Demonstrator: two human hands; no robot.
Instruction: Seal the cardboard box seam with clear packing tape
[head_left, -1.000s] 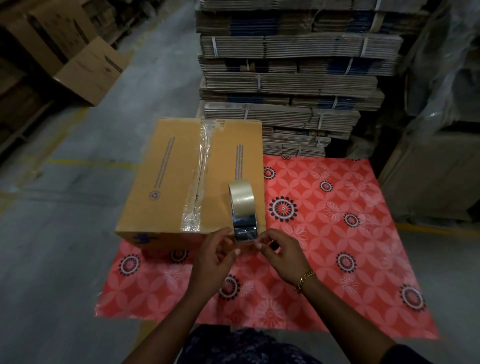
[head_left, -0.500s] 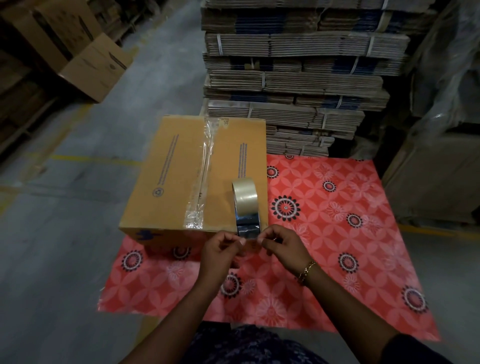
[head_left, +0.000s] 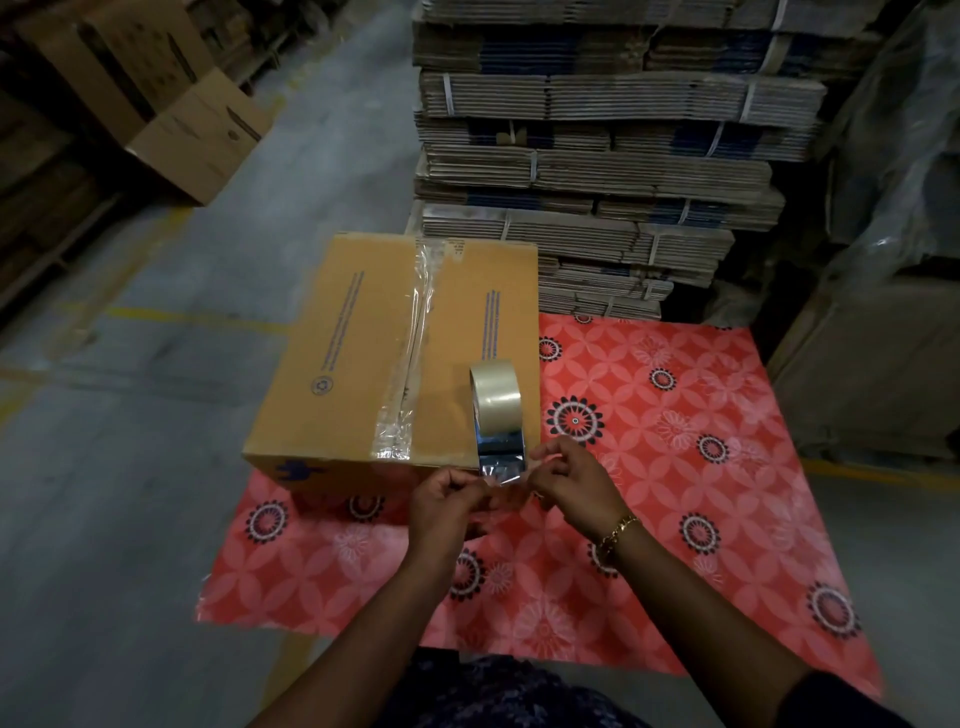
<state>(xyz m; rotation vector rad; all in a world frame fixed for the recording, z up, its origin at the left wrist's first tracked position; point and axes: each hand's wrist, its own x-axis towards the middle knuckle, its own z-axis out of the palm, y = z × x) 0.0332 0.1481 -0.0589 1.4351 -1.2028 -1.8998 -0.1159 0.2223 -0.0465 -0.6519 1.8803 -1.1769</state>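
A closed brown cardboard box (head_left: 343, 364) lies on a red flowered mat. A strip of clear tape (head_left: 410, 358) runs along its centre seam from the far edge to the near edge. A roll of clear packing tape (head_left: 493, 395) stands on edge on the box's near right corner. A short loose end of tape (head_left: 501, 470) hangs from the roll over the box edge. My left hand (head_left: 447, 499) pinches the left side of that loose end. My right hand (head_left: 571, 478) pinches its right side.
The red mat (head_left: 701, 467) covers the floor to the right and near side of the box. A tall stack of bundled flat cartons (head_left: 597, 156) stands behind. More brown boxes (head_left: 171, 104) sit at the far left. Wrapped goods (head_left: 893, 208) stand at the right. Grey concrete floor lies to the left.
Both hands have stayed at the roll's loose end, pulling it slightly toward me. The camera view shifted a little. The box and roll have not moved.
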